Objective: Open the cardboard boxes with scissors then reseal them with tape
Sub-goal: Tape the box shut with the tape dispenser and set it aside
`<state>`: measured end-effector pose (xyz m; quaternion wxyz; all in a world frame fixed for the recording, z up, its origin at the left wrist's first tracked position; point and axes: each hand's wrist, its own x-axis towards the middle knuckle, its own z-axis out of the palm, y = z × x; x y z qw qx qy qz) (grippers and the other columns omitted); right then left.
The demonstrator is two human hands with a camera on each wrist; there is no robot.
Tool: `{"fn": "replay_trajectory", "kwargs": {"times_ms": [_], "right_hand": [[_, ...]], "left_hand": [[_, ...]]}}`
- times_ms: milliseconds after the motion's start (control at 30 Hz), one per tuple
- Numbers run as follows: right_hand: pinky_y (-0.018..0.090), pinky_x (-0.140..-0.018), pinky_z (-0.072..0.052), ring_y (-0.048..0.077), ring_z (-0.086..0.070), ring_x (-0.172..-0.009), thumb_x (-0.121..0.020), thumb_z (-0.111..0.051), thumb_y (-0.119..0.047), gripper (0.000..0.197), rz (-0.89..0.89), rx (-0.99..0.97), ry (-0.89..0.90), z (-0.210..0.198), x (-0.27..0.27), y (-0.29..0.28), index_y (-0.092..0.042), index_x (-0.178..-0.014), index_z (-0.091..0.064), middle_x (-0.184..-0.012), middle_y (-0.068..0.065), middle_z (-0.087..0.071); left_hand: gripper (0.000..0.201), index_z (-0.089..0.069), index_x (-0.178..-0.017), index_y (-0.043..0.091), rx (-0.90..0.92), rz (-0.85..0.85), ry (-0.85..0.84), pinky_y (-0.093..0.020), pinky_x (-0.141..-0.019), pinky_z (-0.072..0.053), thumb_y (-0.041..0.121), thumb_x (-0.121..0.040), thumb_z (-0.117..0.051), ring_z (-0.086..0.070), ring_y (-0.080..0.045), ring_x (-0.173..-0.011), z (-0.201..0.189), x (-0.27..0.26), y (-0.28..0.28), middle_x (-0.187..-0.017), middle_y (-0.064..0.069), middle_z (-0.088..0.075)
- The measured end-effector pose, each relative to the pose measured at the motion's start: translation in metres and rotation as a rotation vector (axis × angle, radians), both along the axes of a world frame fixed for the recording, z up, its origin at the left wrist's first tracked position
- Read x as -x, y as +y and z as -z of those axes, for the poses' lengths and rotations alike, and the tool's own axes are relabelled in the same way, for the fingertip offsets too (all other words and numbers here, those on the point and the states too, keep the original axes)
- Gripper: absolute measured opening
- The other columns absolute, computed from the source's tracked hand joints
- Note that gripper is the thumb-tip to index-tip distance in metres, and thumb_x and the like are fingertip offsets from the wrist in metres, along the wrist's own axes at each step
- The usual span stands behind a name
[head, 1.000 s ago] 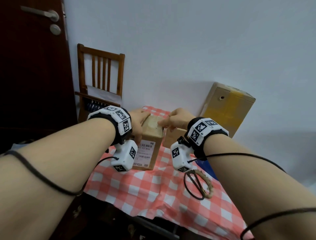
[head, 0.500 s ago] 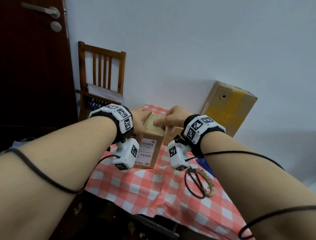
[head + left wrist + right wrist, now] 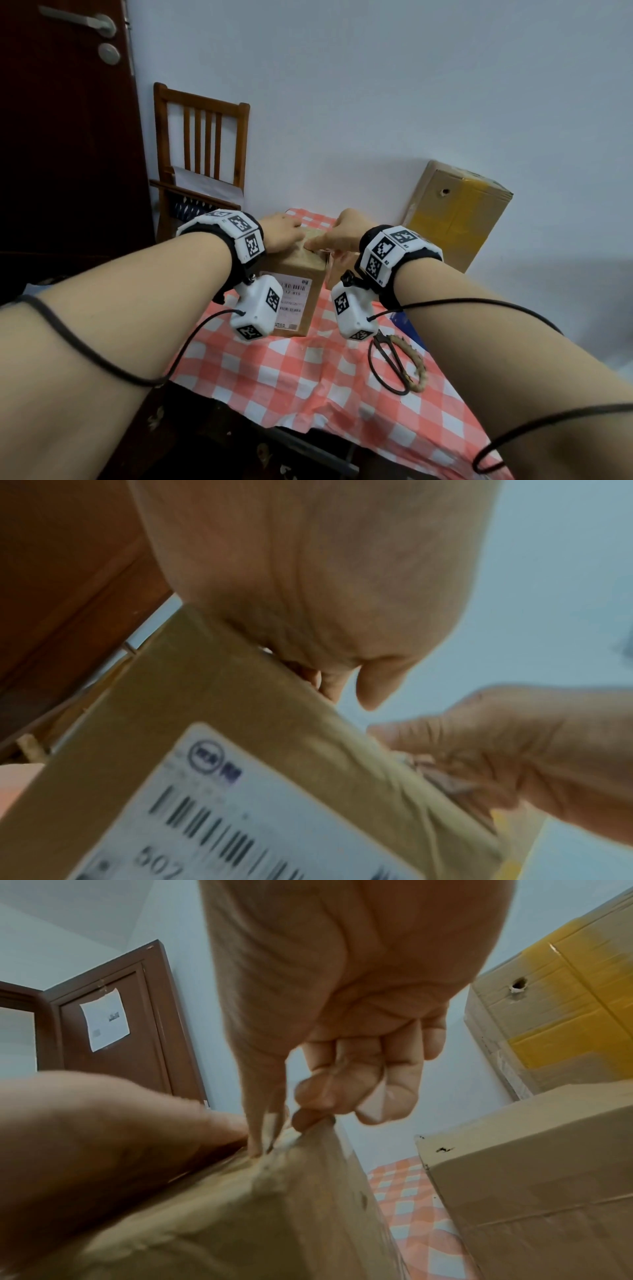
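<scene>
My left hand (image 3: 282, 231) presses flat on the labelled cardboard box (image 3: 301, 291); my right hand (image 3: 337, 233) pinches its top tape (image 3: 274, 1137). A hard pull could tear cardboard or tip it.

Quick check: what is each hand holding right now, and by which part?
The left hand rests on top of the small labelled cardboard box, steadying it. The right hand pinches something at the box's top edge, apparently tape. The scissors lie unheld.

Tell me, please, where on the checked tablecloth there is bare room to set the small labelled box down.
Bare cloth lies at the near edge, in front of the labelled box and beside the scissors. The far end is crowded: a second box stands close beside the labelled one, with the large box behind.
</scene>
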<state>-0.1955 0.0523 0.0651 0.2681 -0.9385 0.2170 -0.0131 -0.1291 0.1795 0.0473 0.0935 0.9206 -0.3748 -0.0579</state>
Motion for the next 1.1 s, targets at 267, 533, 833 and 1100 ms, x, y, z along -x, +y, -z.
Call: {"fn": "replay_trajectory", "kwargs": {"times_ms": [267, 533, 833, 1100], "right_hand": [[0.026, -0.061, -0.058, 0.017, -0.065, -0.049, -0.079, -0.055, 0.002, 0.01, 0.03, -0.187, 0.096, -0.021, -0.002, -0.007, 0.001, -0.082, -0.064, -0.048, 0.003, -0.065], [0.044, -0.098, -0.049, 0.026, -0.062, -0.087, -0.064, -0.085, -0.022, 0.048, -0.028, -0.083, 0.146, -0.025, 0.005, -0.021, -0.008, -0.106, -0.068, -0.114, 0.014, -0.067], [0.047, -0.088, -0.053, 0.032, -0.067, -0.083, -0.045, -0.094, -0.036, 0.06, -0.029, -0.121, 0.119, -0.021, 0.008, -0.031, 0.002, -0.086, -0.072, -0.091, 0.016, -0.073], [0.033, -0.077, -0.049, 0.017, -0.057, -0.073, -0.088, -0.066, -0.032, 0.023, -0.11, 0.012, 0.101, -0.022, 0.013, -0.022, -0.019, -0.071, -0.057, -0.095, 0.007, -0.071]], "left_hand": [[0.048, -0.03, -0.147, 0.01, 0.09, -0.056, 0.003, -0.031, -0.11, -0.024, 0.028, -0.103, -0.033, -0.031, -0.028, -0.138, 0.01, 0.002, 0.001, -0.152, -0.013, -0.032], [0.048, -0.031, -0.147, 0.008, 0.065, -0.05, -0.01, -0.032, -0.11, -0.026, 0.027, -0.103, -0.034, -0.033, -0.029, -0.136, 0.01, 0.004, 0.002, -0.15, -0.014, -0.034], [0.049, -0.026, -0.149, 0.013, -0.003, -0.043, -0.033, -0.036, -0.113, -0.018, 0.03, -0.104, -0.029, -0.026, -0.025, -0.141, 0.009, 0.001, -0.001, -0.155, -0.008, -0.028], [0.036, -0.057, -0.123, 0.009, -0.137, -0.065, -0.115, -0.037, -0.104, -0.031, 0.027, -0.102, -0.033, -0.04, -0.03, -0.128, -0.002, 0.009, -0.013, -0.144, -0.012, -0.041]]}}
